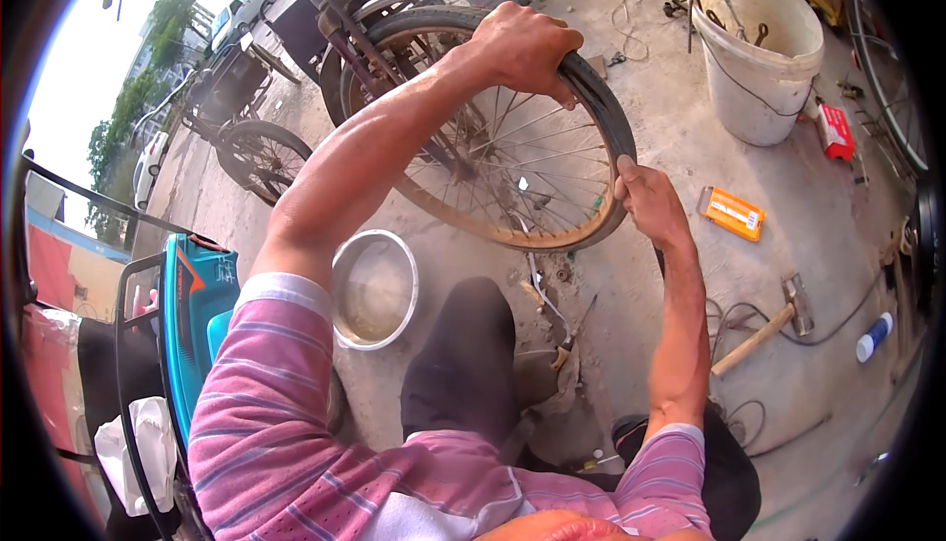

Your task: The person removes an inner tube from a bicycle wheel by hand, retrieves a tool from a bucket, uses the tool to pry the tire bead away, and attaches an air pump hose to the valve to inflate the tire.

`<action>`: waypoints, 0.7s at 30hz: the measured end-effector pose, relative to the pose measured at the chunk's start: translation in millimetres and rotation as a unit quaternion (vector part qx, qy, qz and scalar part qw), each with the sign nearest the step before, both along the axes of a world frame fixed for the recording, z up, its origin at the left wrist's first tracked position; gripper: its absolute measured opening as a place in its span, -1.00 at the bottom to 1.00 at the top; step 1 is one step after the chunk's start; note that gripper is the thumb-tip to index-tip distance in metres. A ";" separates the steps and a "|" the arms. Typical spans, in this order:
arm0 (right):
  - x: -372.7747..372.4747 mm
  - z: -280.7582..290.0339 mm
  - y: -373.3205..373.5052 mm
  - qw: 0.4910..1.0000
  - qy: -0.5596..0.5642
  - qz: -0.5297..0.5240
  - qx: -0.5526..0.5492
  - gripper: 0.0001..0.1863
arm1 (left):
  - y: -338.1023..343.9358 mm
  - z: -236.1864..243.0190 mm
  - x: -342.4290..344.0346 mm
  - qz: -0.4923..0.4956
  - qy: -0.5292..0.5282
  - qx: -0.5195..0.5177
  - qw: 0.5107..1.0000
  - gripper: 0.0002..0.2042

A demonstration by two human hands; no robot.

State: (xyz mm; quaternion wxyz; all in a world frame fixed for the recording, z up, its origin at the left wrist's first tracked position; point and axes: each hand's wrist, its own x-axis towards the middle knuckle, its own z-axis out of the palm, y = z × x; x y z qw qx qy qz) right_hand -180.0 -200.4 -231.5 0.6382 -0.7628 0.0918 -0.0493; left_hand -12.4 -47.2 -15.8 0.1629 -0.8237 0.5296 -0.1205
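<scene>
A spoked wheel with a tan, rusty-looking rim [532, 238] and a black tyre [608, 115] stands upright in front of me, beside a cycle's fork. My left hand [522, 51] is closed over the upper right part of the tyre, its thumb bent down toward the spokes. Lower, on the right side, my right hand [652, 204] grips the tyre's outer edge, thumb pointing up. Whether the tyre sits fully in the rim there I cannot tell. A dark strip hangs below the right hand, partly hidden by my forearm.
A white basin [375, 290] lies left of my knee. To the right are a hammer [769, 329], an orange packet [731, 213], a red box [836, 133] and a white bucket [759, 78] holding tools. A teal vehicle part [193, 295] stands close on my left.
</scene>
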 end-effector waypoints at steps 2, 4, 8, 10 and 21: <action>-2.7 -11.7 20.8 0.998 -0.031 -0.046 -0.019 -0.28 | -5.7 1.6 -6.1 -0.007 -0.006 0.000 1.000 -0.42; -10.8 -12.1 47.5 0.990 -0.046 -0.136 -0.009 -0.33 | -8.1 -9.8 -11.4 -0.012 0.001 0.005 1.000 -0.43; -19.5 -27.7 56.3 0.986 -0.040 -0.161 0.026 -0.37 | -13.8 -21.7 -15.7 -0.029 0.007 0.020 0.999 -0.48; -20.8 -32.8 50.2 0.990 -0.032 -0.137 0.031 -0.36 | -10.8 -17.0 -13.0 -0.046 0.007 0.021 0.999 -0.51; -26.6 -38.3 31.8 0.990 -0.002 -0.112 0.083 -0.33 | 0.4 -1.3 41.4 0.037 0.090 -0.067 0.993 -0.20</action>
